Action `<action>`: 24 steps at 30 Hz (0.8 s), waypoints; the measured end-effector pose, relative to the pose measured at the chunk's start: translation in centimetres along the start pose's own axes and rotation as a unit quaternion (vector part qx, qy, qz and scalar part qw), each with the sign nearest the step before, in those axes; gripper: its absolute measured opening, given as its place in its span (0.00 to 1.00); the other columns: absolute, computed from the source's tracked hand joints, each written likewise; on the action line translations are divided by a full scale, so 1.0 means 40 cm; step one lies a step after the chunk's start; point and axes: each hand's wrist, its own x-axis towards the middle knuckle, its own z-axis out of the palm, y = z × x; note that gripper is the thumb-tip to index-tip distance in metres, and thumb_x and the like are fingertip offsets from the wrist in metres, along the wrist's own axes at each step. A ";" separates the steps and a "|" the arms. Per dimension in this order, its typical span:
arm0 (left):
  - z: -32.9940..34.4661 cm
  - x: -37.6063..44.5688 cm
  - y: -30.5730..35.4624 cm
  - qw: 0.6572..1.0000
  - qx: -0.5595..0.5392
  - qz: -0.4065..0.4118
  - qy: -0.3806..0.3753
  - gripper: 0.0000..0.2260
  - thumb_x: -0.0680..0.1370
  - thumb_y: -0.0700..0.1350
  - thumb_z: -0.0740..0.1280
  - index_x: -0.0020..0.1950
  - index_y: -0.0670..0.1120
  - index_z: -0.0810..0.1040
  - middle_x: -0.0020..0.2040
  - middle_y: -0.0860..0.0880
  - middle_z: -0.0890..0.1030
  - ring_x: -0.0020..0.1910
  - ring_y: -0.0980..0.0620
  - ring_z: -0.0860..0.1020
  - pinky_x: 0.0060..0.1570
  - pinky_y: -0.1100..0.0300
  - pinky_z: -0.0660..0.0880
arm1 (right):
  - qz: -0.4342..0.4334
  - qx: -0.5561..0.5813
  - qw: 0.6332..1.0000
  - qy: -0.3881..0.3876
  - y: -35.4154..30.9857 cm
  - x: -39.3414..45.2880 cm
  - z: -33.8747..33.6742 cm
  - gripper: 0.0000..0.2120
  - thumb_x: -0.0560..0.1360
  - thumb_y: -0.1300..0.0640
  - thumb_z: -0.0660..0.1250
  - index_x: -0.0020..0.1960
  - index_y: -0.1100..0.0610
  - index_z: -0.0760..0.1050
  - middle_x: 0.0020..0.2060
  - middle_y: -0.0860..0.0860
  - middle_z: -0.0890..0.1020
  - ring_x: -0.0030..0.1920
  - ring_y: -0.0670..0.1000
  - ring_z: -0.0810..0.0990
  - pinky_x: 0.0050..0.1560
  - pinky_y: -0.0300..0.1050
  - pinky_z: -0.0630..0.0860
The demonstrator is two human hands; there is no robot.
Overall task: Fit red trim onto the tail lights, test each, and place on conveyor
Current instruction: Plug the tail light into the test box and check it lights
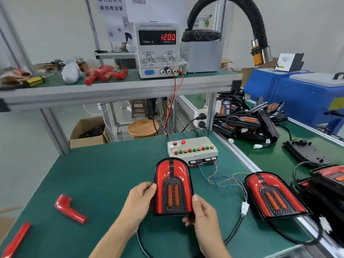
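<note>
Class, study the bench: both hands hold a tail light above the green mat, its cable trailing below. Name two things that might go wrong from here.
1. The black cable loops across the mat under the held tail light; lifting it towards the conveyor might snag.
2. The second tail light overhangs the mat's edge and may get dragged or knocked by that cable.

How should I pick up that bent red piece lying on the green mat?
Probably grip the bent red piece by its long straight arm, coming from above with fingers across the narrow width. It lies flat on the mat with open space all round; the hooked end looks bulkier.
</note>
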 end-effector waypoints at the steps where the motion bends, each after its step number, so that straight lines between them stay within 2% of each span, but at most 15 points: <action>1: -0.009 -0.012 -0.006 1.000 -0.007 -0.004 0.010 0.12 0.86 0.48 0.62 0.52 0.47 0.85 0.49 0.47 0.88 0.50 0.46 0.86 0.57 0.44 0.81 | -0.006 -0.029 1.000 -0.010 -0.004 -0.004 0.004 0.16 0.85 0.53 0.58 0.52 0.50 0.85 0.34 0.55 0.84 0.28 0.51 0.78 0.29 0.43 0.75; 3: -0.028 -0.032 -0.015 0.999 -0.016 -0.021 0.019 0.13 0.86 0.47 0.61 0.52 0.46 0.85 0.48 0.45 0.88 0.48 0.46 0.86 0.52 0.45 0.83 | -0.017 -0.094 0.995 -0.029 -0.010 -0.012 0.011 0.16 0.85 0.52 0.58 0.51 0.43 0.84 0.32 0.53 0.84 0.28 0.49 0.78 0.30 0.44 0.76; 5: -0.047 -0.049 -0.022 0.999 -0.019 -0.041 0.029 0.13 0.86 0.46 0.60 0.53 0.43 0.84 0.47 0.44 0.88 0.46 0.45 0.87 0.49 0.46 0.83 | -0.032 -0.160 0.986 -0.030 -0.018 -0.019 0.019 0.16 0.85 0.52 0.59 0.49 0.42 0.84 0.33 0.51 0.84 0.29 0.49 0.80 0.32 0.47 0.80; 7: -0.065 -0.062 -0.032 0.998 -0.013 -0.055 0.042 0.14 0.86 0.44 0.60 0.52 0.41 0.83 0.45 0.43 0.88 0.44 0.45 0.87 0.46 0.46 0.84 | -0.068 -0.223 0.972 -0.013 -0.027 -0.033 0.024 0.12 0.83 0.53 0.61 0.54 0.46 0.84 0.41 0.47 0.86 0.38 0.47 0.84 0.45 0.48 0.83; 8: -0.073 -0.068 -0.037 0.997 -0.014 -0.063 0.050 0.14 0.86 0.44 0.60 0.52 0.38 0.83 0.45 0.42 0.87 0.43 0.44 0.87 0.44 0.48 0.83 | -0.100 -0.255 0.962 0.003 -0.032 -0.044 0.025 0.10 0.83 0.54 0.63 0.58 0.48 0.83 0.48 0.44 0.85 0.46 0.44 0.84 0.53 0.43 0.81; 9: -0.082 -0.073 -0.042 0.996 -0.016 -0.069 0.060 0.15 0.86 0.43 0.60 0.51 0.37 0.82 0.44 0.41 0.87 0.42 0.44 0.87 0.42 0.49 0.83 | -0.141 -0.274 0.951 0.020 -0.035 -0.058 0.025 0.11 0.82 0.55 0.65 0.61 0.50 0.81 0.52 0.42 0.84 0.51 0.43 0.82 0.56 0.37 0.77; 11: -0.100 -0.079 -0.053 0.994 -0.015 -0.079 0.076 0.16 0.86 0.43 0.59 0.50 0.35 0.82 0.43 0.41 0.87 0.41 0.44 0.86 0.42 0.49 0.83 | -0.223 -0.275 0.934 0.049 -0.046 -0.093 0.015 0.10 0.80 0.59 0.68 0.59 0.50 0.81 0.51 0.41 0.82 0.50 0.43 0.81 0.47 0.28 0.73; 13: -0.113 -0.084 -0.059 0.993 -0.012 -0.082 0.082 0.16 0.86 0.43 0.60 0.48 0.36 0.83 0.42 0.41 0.87 0.40 0.44 0.86 0.41 0.49 0.82 | -0.261 -0.292 0.914 0.108 -0.050 -0.123 -0.016 0.08 0.77 0.61 0.70 0.53 0.50 0.81 0.46 0.42 0.82 0.44 0.43 0.80 0.40 0.28 0.71; 14: -0.118 -0.086 -0.060 0.993 -0.012 -0.080 0.085 0.16 0.86 0.43 0.60 0.48 0.36 0.83 0.42 0.40 0.87 0.39 0.45 0.86 0.40 0.51 0.82 | -0.257 -0.304 0.904 0.153 -0.049 -0.131 -0.040 0.08 0.75 0.63 0.72 0.51 0.51 0.82 0.44 0.44 0.81 0.40 0.43 0.79 0.40 0.28 0.70; 16: -0.125 -0.088 -0.064 0.993 -0.016 -0.074 0.091 0.17 0.86 0.44 0.61 0.46 0.36 0.84 0.42 0.40 0.87 0.39 0.44 0.86 0.39 0.51 0.82 | -0.211 -0.328 0.889 0.241 -0.045 -0.134 -0.094 0.10 0.72 0.65 0.75 0.49 0.53 0.81 0.43 0.48 0.80 0.37 0.47 0.78 0.45 0.34 0.71; 18: -0.129 -0.089 -0.070 0.993 -0.013 -0.073 0.093 0.18 0.86 0.45 0.62 0.45 0.36 0.84 0.41 0.40 0.87 0.39 0.43 0.84 0.42 0.48 0.83 | -0.119 -0.352 0.882 0.291 -0.052 -0.133 -0.140 0.11 0.73 0.62 0.75 0.53 0.54 0.80 0.47 0.51 0.79 0.44 0.58 0.81 0.46 0.47 0.70; 19: -0.130 -0.088 -0.073 0.993 -0.007 -0.072 0.094 0.18 0.86 0.45 0.62 0.44 0.36 0.83 0.40 0.41 0.86 0.37 0.43 0.82 0.45 0.46 0.83 | -0.074 -0.365 0.879 0.298 -0.058 -0.131 -0.157 0.13 0.73 0.59 0.75 0.57 0.54 0.79 0.50 0.53 0.78 0.47 0.60 0.81 0.46 0.49 0.68; 21: -0.129 -0.085 -0.076 0.992 0.008 -0.073 0.103 0.19 0.85 0.46 0.62 0.44 0.34 0.83 0.35 0.42 0.80 0.35 0.46 0.76 0.46 0.45 0.84 | 0.007 -0.414 0.867 0.275 -0.067 -0.126 -0.183 0.19 0.75 0.51 0.72 0.64 0.54 0.75 0.57 0.54 0.77 0.53 0.61 0.80 0.48 0.51 0.68; 24: -0.130 -0.082 -0.071 0.989 0.036 -0.076 0.120 0.19 0.85 0.47 0.63 0.43 0.34 0.83 0.33 0.43 0.79 0.34 0.48 0.76 0.45 0.47 0.84 | 0.099 -0.519 0.820 0.218 -0.086 -0.109 -0.198 0.26 0.77 0.38 0.64 0.70 0.51 0.70 0.66 0.52 0.75 0.62 0.58 0.79 0.56 0.50 0.72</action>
